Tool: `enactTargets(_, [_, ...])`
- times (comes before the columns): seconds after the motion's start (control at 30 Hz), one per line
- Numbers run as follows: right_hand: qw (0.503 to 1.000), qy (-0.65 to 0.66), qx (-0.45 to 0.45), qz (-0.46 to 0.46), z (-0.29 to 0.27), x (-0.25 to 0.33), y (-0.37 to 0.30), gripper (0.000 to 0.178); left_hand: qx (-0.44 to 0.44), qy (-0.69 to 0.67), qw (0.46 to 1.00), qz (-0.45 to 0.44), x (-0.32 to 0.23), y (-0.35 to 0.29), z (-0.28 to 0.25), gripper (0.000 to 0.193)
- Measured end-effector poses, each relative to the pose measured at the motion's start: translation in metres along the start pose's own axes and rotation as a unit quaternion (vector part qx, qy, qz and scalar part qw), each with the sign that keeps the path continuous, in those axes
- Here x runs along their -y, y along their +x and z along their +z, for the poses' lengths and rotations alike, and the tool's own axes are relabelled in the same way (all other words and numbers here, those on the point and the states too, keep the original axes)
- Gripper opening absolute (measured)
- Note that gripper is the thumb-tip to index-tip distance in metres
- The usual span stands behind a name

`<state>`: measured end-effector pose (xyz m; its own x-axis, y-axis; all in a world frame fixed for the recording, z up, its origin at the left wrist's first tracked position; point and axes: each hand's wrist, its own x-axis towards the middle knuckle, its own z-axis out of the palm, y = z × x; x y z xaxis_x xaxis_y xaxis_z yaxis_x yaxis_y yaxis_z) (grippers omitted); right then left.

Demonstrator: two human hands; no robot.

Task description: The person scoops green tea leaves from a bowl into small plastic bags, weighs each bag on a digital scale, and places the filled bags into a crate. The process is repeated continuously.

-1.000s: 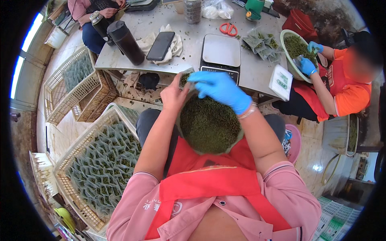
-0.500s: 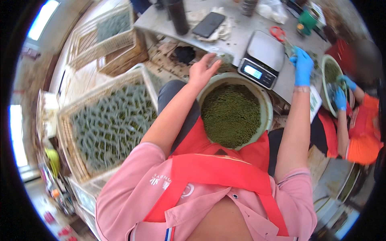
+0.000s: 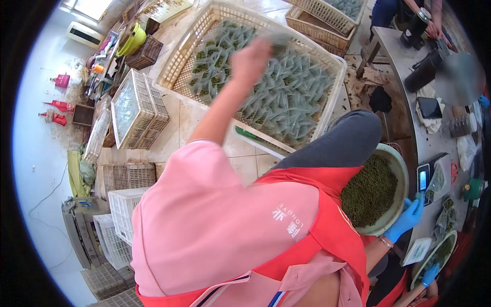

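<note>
While the view has swung left, the left hand [image 3: 250, 61] has gone from the worktop [image 3: 427, 138] edge to above the crate [image 3: 180, 56]; the right hand [image 3: 406, 220] is at the basin [image 3: 402, 174].
Filled packets [image 3: 286, 97] lie below and around the left hand; one packet [image 3: 436, 180] now appears on the scale [image 3: 423, 176], just beyond the right hand's fingertips, so work is split between crate and scale. Green granules [image 3: 368, 194] beside the right hand. Left hand motion-blurred, grip can't be told; grey-green smear [image 3: 279, 43] just past its fingers, maybe a packet. Right hand's gloved fingers look close together, can't tell if clamped on anything. Crate bottom mostly hidden under packets.
</note>
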<state>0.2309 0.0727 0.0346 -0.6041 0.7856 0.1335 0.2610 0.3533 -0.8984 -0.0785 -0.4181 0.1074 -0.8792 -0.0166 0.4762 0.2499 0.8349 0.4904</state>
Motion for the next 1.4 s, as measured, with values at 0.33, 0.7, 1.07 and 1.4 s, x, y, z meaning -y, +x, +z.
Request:
enactTargets(0.33, [0.963, 0.020, 0.248, 0.101, 0.061, -0.058, -0.061, 0.031, 0.125, 0.413, 0.869, -0.242, 0.252, 0.000, -0.120, 0.037])
enactTargets(0.7, [0.907, -0.323, 0.270, -0.009, 0.115, -0.115, -0.137, 0.038, 0.398, 0.420, 0.796, -0.179, 0.317, -0.005, -0.085, 0.034])
enactTargets(1.07, [0.922, 0.209, 0.171, 0.276, 0.025, -0.043, -0.097, 0.015, 0.258, 0.260, 0.923, 0.119, 0.057, -0.014, 0.016, 0.043])
enactTargets(1.4, [0.940, -0.328, -0.075, -0.060, -0.003, 0.017, 0.021, 0.036, 0.254, -0.125, 0.833, 0.475, -0.215, -0.091, 0.111, 0.022])
